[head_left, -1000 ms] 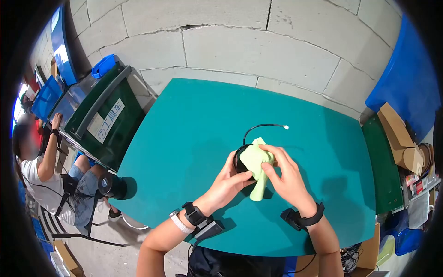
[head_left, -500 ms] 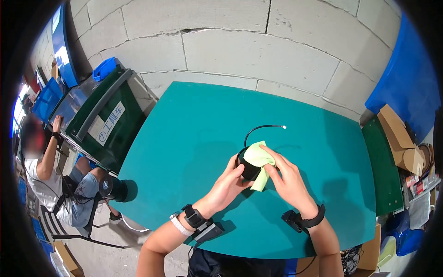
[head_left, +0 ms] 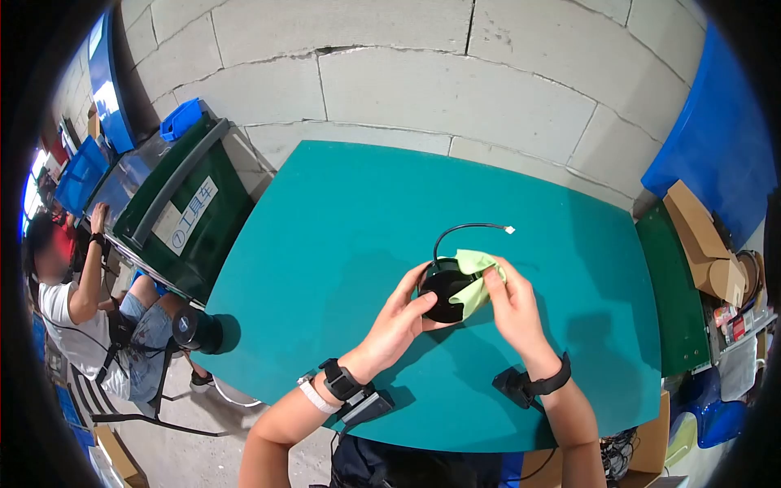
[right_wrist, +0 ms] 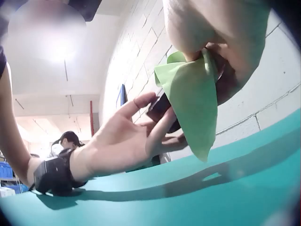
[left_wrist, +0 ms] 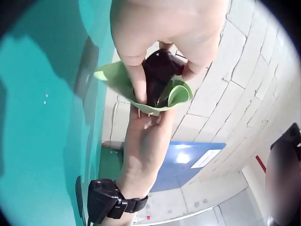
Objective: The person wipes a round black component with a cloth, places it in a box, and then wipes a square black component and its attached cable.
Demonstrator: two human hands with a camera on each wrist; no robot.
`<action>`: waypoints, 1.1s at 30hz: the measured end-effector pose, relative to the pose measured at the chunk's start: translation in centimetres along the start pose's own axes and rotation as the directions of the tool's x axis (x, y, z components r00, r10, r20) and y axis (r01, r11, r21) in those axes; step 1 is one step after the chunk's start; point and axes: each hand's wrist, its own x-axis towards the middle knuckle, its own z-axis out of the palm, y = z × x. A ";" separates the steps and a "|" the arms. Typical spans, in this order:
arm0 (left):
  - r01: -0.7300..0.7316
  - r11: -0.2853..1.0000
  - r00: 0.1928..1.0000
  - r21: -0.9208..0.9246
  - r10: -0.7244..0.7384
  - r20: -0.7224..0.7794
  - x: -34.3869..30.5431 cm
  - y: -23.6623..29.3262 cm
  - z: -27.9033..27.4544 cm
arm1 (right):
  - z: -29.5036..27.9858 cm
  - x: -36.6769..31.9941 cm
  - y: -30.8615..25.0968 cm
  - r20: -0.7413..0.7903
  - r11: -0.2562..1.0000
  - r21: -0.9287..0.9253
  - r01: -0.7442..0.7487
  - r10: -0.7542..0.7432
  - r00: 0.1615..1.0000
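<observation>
A black round device (head_left: 445, 302) is held above the teal table (head_left: 342, 211) by my left hand (head_left: 392, 324), thumb across its dark face and fingers along its side. From its far side curves a black cable (head_left: 455, 230) ending in a white connector (head_left: 510, 230). My right hand (head_left: 518, 313) pinches a light green cloth (head_left: 480, 285), which lies against the device's right side. In the right wrist view the cloth (right_wrist: 193, 99) hangs down in a point above the table. The left wrist view has the cloth (left_wrist: 176, 96) wrapping the device's (left_wrist: 160, 75) far end.
A black cylinder (head_left: 198, 329) stands at the table's left edge, and a green cart (head_left: 187, 211) is beyond it. Another person (head_left: 81, 309) sits on the left. A block wall (head_left: 390, 89) borders the back; an open cardboard box (head_left: 704, 244) lies at the right.
The cloth has moved off the device's top to its right side with my right hand, uncovering the dark face. My left hand keeps hold of the device, which has tilted slightly.
</observation>
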 end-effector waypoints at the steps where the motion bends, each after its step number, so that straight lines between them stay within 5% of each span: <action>1: 0.004 1.000 1.000 -0.004 -0.004 -0.002 -0.1 0.1 0.2 | -0.3 0.1 0.5 0.031 0.995 0.091 -0.051 0.049 0.998; 3: -0.028 0.999 0.999 0.025 0.028 -0.022 -0.2 0.4 0.7 | -0.6 0.1 0.7 0.066 0.978 0.178 -0.104 0.093 0.993; 5: -0.020 1.000 1.000 0.006 0.020 -0.006 -0.1 0.0 0.4 | -0.4 0.1 0.7 0.214 0.759 0.584 -0.289 0.199 0.956; 8: -0.003 1.000 0.997 0.000 0.003 0.078 -0.3 -0.2 0.3 | 0.0 -0.4 0.1 0.386 0.676 0.556 -0.483 0.305 0.871; 13: -0.050 0.997 0.999 -0.057 0.050 -0.009 -0.3 0.2 0.6 | -0.7 -0.2 0.6 0.404 0.799 0.356 -0.484 0.336 0.851; 15: -0.040 0.997 0.999 0.071 0.041 -0.015 -0.1 0.3 0.0 | -1.2 0.0 0.6 0.351 0.817 0.364 -0.447 0.325 0.878; 17: -0.061 0.997 0.998 -0.050 0.061 0.012 -0.1 0.3 0.5 | -1.1 0.1 -0.2 0.349 0.802 0.408 -0.436 0.304 0.886; 21: -0.037 0.999 0.999 -0.010 0.037 0.022 -0.1 0.3 0.4 | -0.3 -0.1 -0.7 0.382 0.729 0.568 -0.383 0.178 0.907; 26: -0.044 0.999 0.999 0.000 0.044 0.005 -0.1 0.2 0.4 | -0.4 0.0 -0.1 0.304 0.935 0.220 -0.277 0.204 0.931; 33: -0.068 0.991 0.997 -0.117 0.066 -0.027 0.1 0.1 0.1 | -0.2 -0.1 -0.3 0.143 0.960 0.208 -0.190 0.162 0.976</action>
